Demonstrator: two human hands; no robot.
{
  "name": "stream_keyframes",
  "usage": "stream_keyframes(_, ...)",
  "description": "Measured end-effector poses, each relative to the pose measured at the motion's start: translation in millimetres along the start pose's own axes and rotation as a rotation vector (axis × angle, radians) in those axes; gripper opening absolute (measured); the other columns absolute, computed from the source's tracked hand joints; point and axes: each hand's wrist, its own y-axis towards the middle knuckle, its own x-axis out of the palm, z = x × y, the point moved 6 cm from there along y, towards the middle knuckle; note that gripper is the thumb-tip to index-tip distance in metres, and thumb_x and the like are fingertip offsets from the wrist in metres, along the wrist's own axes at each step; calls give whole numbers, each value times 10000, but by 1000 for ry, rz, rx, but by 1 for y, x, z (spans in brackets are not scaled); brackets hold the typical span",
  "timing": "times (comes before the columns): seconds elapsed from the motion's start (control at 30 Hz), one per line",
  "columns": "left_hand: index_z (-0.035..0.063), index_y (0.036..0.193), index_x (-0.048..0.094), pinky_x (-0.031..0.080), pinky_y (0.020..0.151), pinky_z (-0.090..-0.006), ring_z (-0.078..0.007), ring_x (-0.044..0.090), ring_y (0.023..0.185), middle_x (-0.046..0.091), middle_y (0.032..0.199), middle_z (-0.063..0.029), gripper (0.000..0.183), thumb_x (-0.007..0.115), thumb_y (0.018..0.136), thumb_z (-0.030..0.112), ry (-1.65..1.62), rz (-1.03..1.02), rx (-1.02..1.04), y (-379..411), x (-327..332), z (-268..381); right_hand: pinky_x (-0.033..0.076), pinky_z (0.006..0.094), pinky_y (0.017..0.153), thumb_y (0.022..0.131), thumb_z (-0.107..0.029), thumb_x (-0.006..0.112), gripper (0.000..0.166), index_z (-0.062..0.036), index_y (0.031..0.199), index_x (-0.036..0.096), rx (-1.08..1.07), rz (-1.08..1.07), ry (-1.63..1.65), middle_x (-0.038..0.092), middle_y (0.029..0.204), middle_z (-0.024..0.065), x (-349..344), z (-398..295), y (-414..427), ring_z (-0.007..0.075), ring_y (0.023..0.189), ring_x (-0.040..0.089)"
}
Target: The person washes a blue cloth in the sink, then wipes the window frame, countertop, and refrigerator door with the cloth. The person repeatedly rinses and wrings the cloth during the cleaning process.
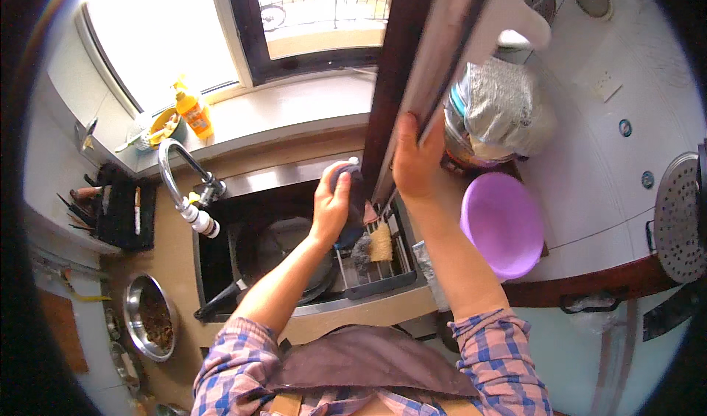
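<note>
My left hand (330, 203) is closed around a dark, bunched cloth (348, 181) above the right part of the black sink (218, 300). Against the edge of a sliding door panel (406, 84) rests my right hand (417, 165), thumb and fingers apart around its edge. Below my left forearm, a dark frying pan (287, 239) lies in the sink, its handle over the near left rim. A yellow sponge (381, 243) and a grey scourer (362, 253) sit on a rack at the sink's right side.
A chrome faucet (171, 167) arches over the sink's left. An orange pump bottle (193, 112) stands on the windowsill. Left are a black knife holder (124, 211) and a steel bowl (132, 305) of brown food. A purple basin (502, 225) lies right of the door panel, near a covered jar (461, 134).
</note>
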Motion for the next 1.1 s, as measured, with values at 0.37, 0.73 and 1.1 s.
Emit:
stream_keyframes(0.37, 99, 1150, 455, 408, 877, -315, -175, 529, 957, 544, 1027, -70, 420, 361, 913, 434, -557, 155, -308, -33, -15, 65, 232, 376, 1011, 757, -363, 649, 753, 1, 1304, 282, -105, -607, 229, 322, 1320, 185, 24, -8, -68, 301, 1217, 314)
stream_keyframes(0.73, 21, 1323, 221, 206, 1024, -360, -245, 298, 1225, 303, 1315, -180, 768, 566, 805, 472, 430, 244, 503, 87, -12, 128, 356, 311, 927, 814, -89, 559, 566, -50, 1309, 288, 710, -36, 664, 468, 1179, 103, -5, 148, -73, 210, 1045, 481)
stream_keyframes(1.1, 37, 1254, 347, 324, 931, -367, -227, 435, 1059, 440, 1160, -122, 633, 409, 852, 521, 33, 275, 217, 125, -32, 88, 251, 512, 982, 863, -311, 452, 529, -79, 1315, 305, 213, -157, -291, 304, 1342, 131, 136, 280, -7, 366, 1274, 214)
